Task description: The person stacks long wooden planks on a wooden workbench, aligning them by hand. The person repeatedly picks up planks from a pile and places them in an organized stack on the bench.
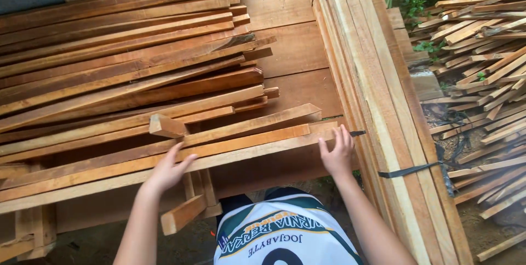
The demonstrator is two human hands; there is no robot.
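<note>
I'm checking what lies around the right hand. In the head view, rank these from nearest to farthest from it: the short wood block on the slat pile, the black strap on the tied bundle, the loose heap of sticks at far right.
From the right hand:
1. Black strap, just right of it on the tied bundle.
2. Short wood block, to the left, above the left hand.
3. Loose heap of sticks, far right, on the ground.

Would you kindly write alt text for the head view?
A person's left hand and right hand rest open on the long wooden slat nearest them, at the edge of a loose pile of slats; a strapped bundle of planks lies alongside.
</note>
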